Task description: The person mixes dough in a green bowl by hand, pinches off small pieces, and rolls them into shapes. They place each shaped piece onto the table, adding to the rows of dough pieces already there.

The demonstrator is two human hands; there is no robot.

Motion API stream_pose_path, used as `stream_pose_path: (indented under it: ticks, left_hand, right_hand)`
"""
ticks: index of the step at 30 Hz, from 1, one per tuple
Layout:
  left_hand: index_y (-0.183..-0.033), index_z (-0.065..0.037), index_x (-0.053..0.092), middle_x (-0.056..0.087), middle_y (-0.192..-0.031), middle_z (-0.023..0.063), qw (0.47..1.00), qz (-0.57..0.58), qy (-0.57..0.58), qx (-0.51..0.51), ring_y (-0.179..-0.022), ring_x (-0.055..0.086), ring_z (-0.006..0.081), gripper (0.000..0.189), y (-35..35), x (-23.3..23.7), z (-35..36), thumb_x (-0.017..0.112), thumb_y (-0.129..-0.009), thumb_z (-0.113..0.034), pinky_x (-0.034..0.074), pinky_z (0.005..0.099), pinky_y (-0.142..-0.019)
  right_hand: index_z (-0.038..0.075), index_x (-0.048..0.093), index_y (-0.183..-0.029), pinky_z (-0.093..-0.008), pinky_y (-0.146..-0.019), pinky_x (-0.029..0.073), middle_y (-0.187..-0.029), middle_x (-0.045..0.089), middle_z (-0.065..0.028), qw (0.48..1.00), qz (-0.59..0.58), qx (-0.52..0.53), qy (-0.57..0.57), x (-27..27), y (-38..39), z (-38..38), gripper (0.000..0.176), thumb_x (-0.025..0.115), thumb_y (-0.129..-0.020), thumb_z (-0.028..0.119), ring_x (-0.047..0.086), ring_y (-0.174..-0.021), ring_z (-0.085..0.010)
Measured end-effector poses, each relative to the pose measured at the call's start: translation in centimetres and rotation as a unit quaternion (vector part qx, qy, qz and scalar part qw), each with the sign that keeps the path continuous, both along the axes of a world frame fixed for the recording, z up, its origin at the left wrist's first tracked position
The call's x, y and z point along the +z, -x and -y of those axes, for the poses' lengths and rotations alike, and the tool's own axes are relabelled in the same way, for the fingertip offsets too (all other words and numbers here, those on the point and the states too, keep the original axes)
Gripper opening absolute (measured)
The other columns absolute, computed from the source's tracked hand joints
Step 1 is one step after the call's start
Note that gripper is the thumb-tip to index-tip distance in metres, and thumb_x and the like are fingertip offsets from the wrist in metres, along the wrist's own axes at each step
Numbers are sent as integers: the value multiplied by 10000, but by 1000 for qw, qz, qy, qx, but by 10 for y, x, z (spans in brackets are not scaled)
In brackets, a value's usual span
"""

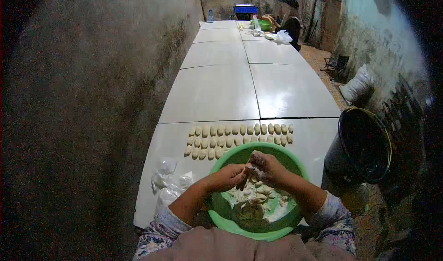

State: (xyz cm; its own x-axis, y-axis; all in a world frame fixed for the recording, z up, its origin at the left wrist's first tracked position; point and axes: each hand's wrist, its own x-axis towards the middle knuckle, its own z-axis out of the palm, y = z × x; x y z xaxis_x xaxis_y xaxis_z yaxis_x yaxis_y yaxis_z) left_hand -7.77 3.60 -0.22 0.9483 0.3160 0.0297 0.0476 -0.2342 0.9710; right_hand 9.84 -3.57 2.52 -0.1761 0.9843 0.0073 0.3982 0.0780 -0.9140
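Note:
Over a green basin (302,166), my left hand (230,176) and my right hand (268,169) meet with bent fingers. Between them is a small piece of dough (249,169), mostly hidden by the fingers. White flour coats the fingers of my right hand. Inside the basin lie loose flour (279,212), several pale dough lumps (262,195) and a larger rounded mass of dough (249,215). Just beyond its rim, several small oval dough pieces (227,130) are laid out in three rows on the white tabletop (210,95).
Clear plastic bags with white contents (168,182) lie left of the basin. A large black bucket (334,148) stands beside the table's right edge. A white sack (357,85) leans by the wall. At the far end are a person (291,23), a green bowl (264,25) and a blue crate (245,10).

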Motion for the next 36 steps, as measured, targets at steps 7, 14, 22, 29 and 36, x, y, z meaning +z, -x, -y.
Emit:
stream_pose_path:
  ticks: [7,14,22,29,36]
  left_hand:
    - [-848,-18,501,569,-700,74,999,-40,14,-8,-632,553,165,430,4,-6,-4,301,-959,-383,472,322,-627]
    - [-754,-38,441,526,-709,71,990,94,84,-62,-618,484,153,560,9,-21,-13,283,-902,-555,423,291,-595]
    - [-1001,-7,533,569,-811,86,990,50,133,-22,-774,539,170,910,7,5,-3,99,-755,-768,435,299,-717]
    - [-1044,-16,546,612,-909,97,985,-29,170,27,-828,566,176,598,7,-39,-25,326,-905,-554,438,307,-733]
    - [-937,14,570,627,-846,63,991,-32,131,17,-746,574,132,261,5,-1,-10,462,-932,-224,453,297,-738]
  right_hand:
    - [-1,519,-937,-275,-649,450,-757,547,-48,999,-37,2,18,2,-6,-4,136,575,-859,96,516,-709,-107]
    - [34,589,-1002,-331,-735,493,-891,617,-114,993,27,90,-69,15,-4,2,205,609,-814,113,620,-815,-222]
    - [56,623,-942,-314,-702,491,-886,623,-104,978,158,63,-124,9,-10,0,204,660,-743,87,620,-797,-220]
    - [120,613,-1035,-364,-790,473,-1061,551,-169,978,173,66,-100,15,-17,-2,325,667,-717,161,583,-925,-319]
    - [92,593,-1044,-386,-784,461,-1028,554,-172,964,180,34,-192,11,-16,1,351,682,-716,181,568,-930,-311]
